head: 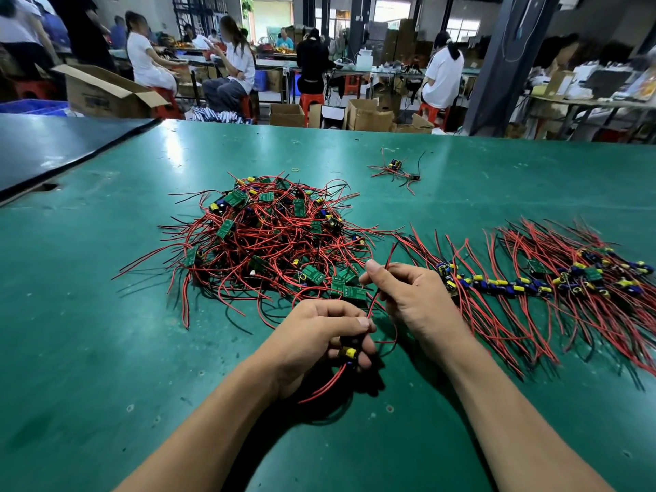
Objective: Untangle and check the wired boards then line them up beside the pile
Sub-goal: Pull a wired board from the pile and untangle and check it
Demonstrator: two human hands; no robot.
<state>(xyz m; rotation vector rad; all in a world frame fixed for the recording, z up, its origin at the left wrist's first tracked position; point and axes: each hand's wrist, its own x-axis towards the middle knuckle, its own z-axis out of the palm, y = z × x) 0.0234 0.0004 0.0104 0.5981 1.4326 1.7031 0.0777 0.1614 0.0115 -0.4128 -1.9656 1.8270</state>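
A tangled pile [269, 236] of small green boards with red and black wires lies on the green table [106, 349], just beyond my hands. To its right a row of sorted boards [539, 282] lies side by side, wires fanned out. My left hand [319, 346] is closed around one wired board [347, 352] with a yellow capacitor showing between the fingers. My right hand [408, 296] pinches that board's red wire [388, 257] between thumb and forefinger, a little above and right of the left hand.
A small separate bundle of boards [397, 170] lies farther back on the table, and a rubber band [295, 169] beside the pile. A dark mat [53, 147] covers the far left corner. Seated workers, cardboard boxes and red stools fill the room beyond the far edge.
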